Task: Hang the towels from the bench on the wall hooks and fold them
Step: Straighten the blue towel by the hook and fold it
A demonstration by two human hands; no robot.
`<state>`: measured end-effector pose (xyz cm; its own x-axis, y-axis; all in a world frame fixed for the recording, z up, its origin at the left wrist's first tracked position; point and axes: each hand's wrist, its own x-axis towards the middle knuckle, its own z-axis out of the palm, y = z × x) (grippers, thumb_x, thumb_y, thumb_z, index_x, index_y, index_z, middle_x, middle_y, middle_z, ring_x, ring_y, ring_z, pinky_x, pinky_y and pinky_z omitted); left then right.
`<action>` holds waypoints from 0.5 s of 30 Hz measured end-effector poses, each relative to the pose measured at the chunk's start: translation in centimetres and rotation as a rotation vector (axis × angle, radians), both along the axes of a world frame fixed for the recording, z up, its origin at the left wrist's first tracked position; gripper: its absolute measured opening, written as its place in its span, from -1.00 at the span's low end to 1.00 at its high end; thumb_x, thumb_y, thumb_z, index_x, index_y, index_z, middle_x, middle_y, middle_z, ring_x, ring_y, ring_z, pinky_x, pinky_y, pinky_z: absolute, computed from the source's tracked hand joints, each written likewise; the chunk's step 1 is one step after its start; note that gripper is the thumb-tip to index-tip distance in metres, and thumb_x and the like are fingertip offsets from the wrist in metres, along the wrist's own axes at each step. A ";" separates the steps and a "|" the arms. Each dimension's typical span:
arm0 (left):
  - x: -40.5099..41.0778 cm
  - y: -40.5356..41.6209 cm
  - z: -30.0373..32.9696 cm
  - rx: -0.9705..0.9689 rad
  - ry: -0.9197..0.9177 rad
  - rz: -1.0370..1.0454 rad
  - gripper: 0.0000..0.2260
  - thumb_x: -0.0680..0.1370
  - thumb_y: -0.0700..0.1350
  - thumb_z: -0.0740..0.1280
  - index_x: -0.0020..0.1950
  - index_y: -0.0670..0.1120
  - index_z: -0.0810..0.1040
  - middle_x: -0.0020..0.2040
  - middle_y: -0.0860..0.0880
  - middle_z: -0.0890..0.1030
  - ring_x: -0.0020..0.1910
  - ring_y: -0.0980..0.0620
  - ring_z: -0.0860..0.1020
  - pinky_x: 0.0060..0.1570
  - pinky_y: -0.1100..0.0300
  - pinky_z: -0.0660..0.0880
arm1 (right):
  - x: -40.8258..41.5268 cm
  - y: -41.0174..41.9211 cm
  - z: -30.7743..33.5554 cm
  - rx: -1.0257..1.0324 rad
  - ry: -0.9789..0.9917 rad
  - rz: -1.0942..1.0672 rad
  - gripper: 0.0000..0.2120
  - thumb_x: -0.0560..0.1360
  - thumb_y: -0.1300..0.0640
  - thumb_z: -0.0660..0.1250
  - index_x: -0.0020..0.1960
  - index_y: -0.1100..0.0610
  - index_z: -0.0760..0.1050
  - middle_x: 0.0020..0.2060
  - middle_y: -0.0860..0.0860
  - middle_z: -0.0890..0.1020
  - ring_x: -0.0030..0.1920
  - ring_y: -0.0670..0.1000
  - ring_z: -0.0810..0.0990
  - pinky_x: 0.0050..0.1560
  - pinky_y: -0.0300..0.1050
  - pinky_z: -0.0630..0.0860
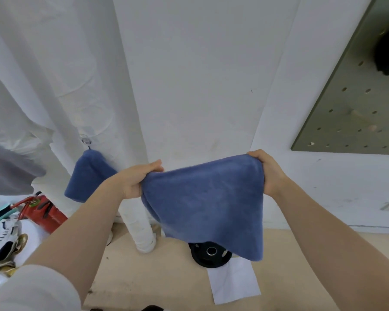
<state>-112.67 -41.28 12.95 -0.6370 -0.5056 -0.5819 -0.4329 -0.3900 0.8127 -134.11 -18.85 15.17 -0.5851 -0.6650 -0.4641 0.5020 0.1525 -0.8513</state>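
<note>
A blue towel (207, 203) hangs in the air in front of the white wall, stretched between both hands. My left hand (137, 178) grips its upper left corner and my right hand (267, 171) grips its upper right corner. The lower part droops to a point above the floor. A second blue towel (88, 176) hangs from a small wall hook (85, 140) to the left, partly behind my left forearm. A grey towel (7, 171) hangs at the far left edge.
A white pipe (142, 232) runs down the wall beside the hung towel. A red fire extinguisher (43, 212) and shoes (0, 239) lie at the lower left. A black weight plate (209, 254) and white paper (234, 281) rest on the floor. A green pegboard (357, 104) is mounted at right.
</note>
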 end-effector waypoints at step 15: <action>-2.4 2.2 -0.7 -0.012 0.229 0.289 -0.79 0.57 -0.36 0.12 -0.16 -0.18 0.48 -0.18 -0.13 0.51 -0.18 -0.02 0.51 -0.11 0.22 0.47 | 4.4 -3.0 -0.2 0.326 0.670 0.260 -0.86 0.46 0.34 0.16 -0.10 0.14 0.42 -0.29 0.15 0.50 -0.29 0.14 0.56 -0.10 0.13 0.63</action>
<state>-115.10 -39.06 12.27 -0.5804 -0.6892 -0.4337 -0.1125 -0.4596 0.8810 -129.72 -21.87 15.01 -0.6538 -0.7096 -0.2626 -0.1882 0.4887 -0.8519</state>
